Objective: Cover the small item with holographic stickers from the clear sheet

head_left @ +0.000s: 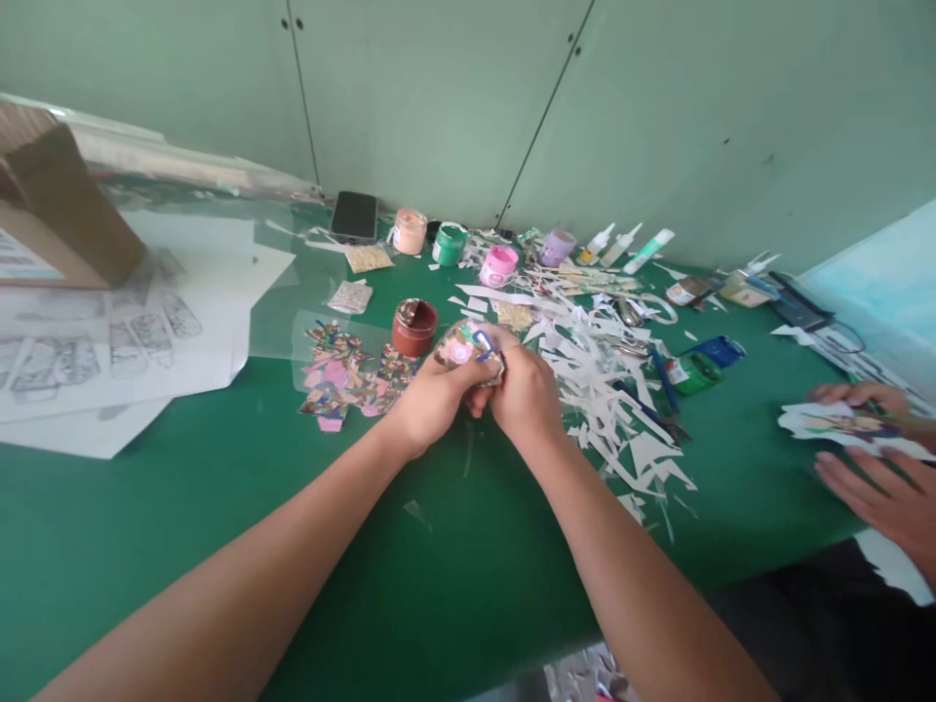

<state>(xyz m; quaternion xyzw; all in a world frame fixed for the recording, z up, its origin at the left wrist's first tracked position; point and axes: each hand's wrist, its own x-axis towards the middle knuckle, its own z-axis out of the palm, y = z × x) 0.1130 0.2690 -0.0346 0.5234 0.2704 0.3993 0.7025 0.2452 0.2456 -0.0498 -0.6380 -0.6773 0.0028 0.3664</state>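
Observation:
In the middle of the head view, a small rounded piece with a brown-and-green camouflage pattern (457, 349) and pink and blue patches is held up. My left hand (430, 402) is closed on its near left side, thumb across the front. On the right, my right hand (527, 382) grips the same piece, its fingers partly hidden. An open jar of red-brown paint (413, 331) stands just behind my left hand. Patterned paper cutouts (340, 375) in camouflage and pink lie on a clear sheet to the left.
White paper scraps (596, 390) spread to the right, with scissors (662, 414) among them. Behind stand a pink paint jar (499, 266), a green one (448, 245) and glue bottles (598, 242). Printed sheets (212, 370) and a cardboard box (73, 210) lie left. Another person's hands (888, 487) hold paper at right.

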